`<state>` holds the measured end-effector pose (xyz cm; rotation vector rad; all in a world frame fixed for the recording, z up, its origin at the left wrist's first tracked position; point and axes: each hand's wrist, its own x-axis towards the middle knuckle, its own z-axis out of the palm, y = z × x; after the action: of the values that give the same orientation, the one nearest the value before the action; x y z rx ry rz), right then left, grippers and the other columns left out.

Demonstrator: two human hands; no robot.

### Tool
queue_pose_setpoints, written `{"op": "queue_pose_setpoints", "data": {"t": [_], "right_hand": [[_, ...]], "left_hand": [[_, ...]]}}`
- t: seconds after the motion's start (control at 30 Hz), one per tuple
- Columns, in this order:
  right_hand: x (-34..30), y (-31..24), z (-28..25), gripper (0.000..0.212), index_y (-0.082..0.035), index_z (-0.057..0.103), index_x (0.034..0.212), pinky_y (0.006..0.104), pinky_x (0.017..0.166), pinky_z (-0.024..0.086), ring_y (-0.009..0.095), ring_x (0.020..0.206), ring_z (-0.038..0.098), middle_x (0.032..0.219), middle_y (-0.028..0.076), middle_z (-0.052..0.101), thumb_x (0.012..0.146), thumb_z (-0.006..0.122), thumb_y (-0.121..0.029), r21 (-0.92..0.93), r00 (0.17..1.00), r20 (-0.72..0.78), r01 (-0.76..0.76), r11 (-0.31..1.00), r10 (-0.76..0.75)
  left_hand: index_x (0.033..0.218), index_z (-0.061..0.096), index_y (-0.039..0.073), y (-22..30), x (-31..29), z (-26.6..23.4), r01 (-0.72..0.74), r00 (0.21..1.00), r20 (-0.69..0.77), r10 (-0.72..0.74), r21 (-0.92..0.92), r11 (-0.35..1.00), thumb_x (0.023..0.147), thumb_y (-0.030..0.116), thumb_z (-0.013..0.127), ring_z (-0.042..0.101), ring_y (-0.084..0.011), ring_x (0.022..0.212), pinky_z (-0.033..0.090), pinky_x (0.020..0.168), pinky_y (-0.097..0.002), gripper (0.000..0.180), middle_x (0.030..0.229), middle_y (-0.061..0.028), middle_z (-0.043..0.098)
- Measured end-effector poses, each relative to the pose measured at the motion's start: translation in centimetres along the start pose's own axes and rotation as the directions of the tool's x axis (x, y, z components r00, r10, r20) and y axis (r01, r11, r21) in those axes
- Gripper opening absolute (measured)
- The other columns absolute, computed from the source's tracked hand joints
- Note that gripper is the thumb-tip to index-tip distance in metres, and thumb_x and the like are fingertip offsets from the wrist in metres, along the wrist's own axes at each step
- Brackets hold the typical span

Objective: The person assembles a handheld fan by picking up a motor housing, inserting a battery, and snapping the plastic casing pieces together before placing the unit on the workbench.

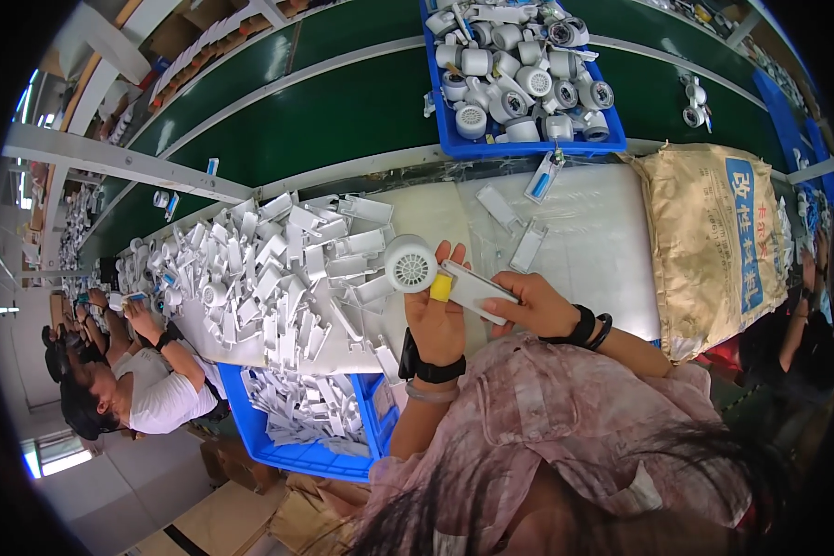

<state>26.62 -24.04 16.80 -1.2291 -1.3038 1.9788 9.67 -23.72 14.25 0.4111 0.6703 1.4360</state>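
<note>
Hair and a pink patterned sleeve (565, 408) fill the near edge, and both forearms rise from there toward the middle of the table (612, 250). Nearest on the left, below the table's edge, a blue bin (296, 454) holds flat white plastic pieces. The left hand (435, 310), with a black watch and a thin bracelet at the wrist, is raised palm toward the camera with fingers curled around a round white fan head (410, 263) that has a grille in its face; a small yellow piece (442, 287) sits against the thumb side. Just to its right, the right hand (533, 301), with dark bands at the wrist, is closed on a flat white handle shell (473, 289) and holds it slanted, its left end touching the yellow piece beside the fan head. Left of the hands a large heap of white shells (278, 269) crowds the table right up to the left hand. Beyond the hands, a few loose shells (514, 227) lie on clear plastic sheet. A tan woven sack (713, 241) lies at the right. Farther off, a blue tray (528, 144) of white round fan parts stands on the green belt (343, 111). Another person (139, 389) works far to the left.
</note>
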Motion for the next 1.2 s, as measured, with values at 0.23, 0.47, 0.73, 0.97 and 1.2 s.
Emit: {"op": "queue_pose_setpoints", "data": {"t": [0.23, 0.47, 0.73, 0.97, 1.2], "right_hand": [[-0.1, 1.0, 0.1, 0.039, 0.004, 0.046, 0.112, 0.0266, 0.063, 0.055, 0.014, 0.071, 0.067, 0.085, 0.009, 0.063, 0.086, 0.068, -0.014, -0.145, 0.982, -0.085, 0.158, 0.977, -0.171], [-0.7, -0.7, -0.1, 0.030, 0.002, 0.051, 0.100, 0.0241, 0.059, 0.052, 0.013, 0.068, 0.068, 0.083, 0.010, 0.065, 0.085, 0.070, -0.016, -0.042, 0.988, -0.146, 0.049, 0.998, -0.055], [-0.1, 1.0, -0.1, 0.029, 0.003, 0.049, 0.110, 0.0281, 0.065, 0.056, 0.017, 0.083, 0.068, 0.093, 0.011, 0.064, 0.093, 0.059, -0.018, 0.246, 0.989, -0.034, 0.150, 0.958, -0.146], [-1.0, 0.0, 0.2, 0.034, 0.003, 0.048, 0.118, 0.0292, 0.070, 0.056, 0.017, 0.084, 0.068, 0.100, 0.012, 0.065, 0.094, 0.057, -0.019, 0.422, 0.990, -0.023, 0.138, 0.896, -0.141], [-1.5, 0.8, 0.3, 0.031, 0.004, 0.052, 0.112, 0.0233, 0.063, 0.052, 0.011, 0.072, 0.068, 0.079, 0.011, 0.070, 0.091, 0.062, -0.016, 0.163, 0.950, -0.141, 0.301, 0.940, -0.280]], "left_hand": [[0.139, 0.034, 0.004, -0.5, 0.5, -0.2, 0.010, 1.000, -0.011, -0.011, -0.065, 0.998, 0.094, 0.003, 0.048, 0.038, -0.0314, 0.132, 0.037, 0.108, -0.0447, 0.047, 0.142, -0.0145, 0.040], [0.139, 0.034, 0.005, -0.8, 0.8, -0.2, -0.001, 1.000, 0.002, 0.001, -0.037, 0.999, 0.094, 0.003, 0.048, 0.038, -0.0301, 0.133, 0.037, 0.108, -0.0431, 0.047, 0.143, -0.0134, 0.039], [0.139, 0.036, 0.006, -0.3, 0.7, -0.8, -0.051, 0.996, 0.077, 0.051, -0.007, 0.999, 0.095, 0.022, 0.052, 0.033, -0.0245, 0.136, 0.033, 0.111, -0.0424, 0.050, 0.144, -0.0063, 0.041], [0.140, 0.035, 0.006, 0.1, 0.4, -1.0, -0.096, 0.959, 0.250, 0.132, -0.151, 0.984, 0.091, 0.030, 0.059, 0.035, -0.0248, 0.135, 0.034, 0.111, -0.0443, 0.060, 0.145, -0.0053, 0.038], [0.140, 0.034, 0.007, 0.8, 0.1, -0.7, -0.103, 0.973, 0.205, 0.108, -0.035, 0.994, 0.089, 0.034, 0.062, 0.035, -0.0278, 0.135, 0.037, 0.108, -0.0457, 0.064, 0.146, -0.0060, 0.037]]}}
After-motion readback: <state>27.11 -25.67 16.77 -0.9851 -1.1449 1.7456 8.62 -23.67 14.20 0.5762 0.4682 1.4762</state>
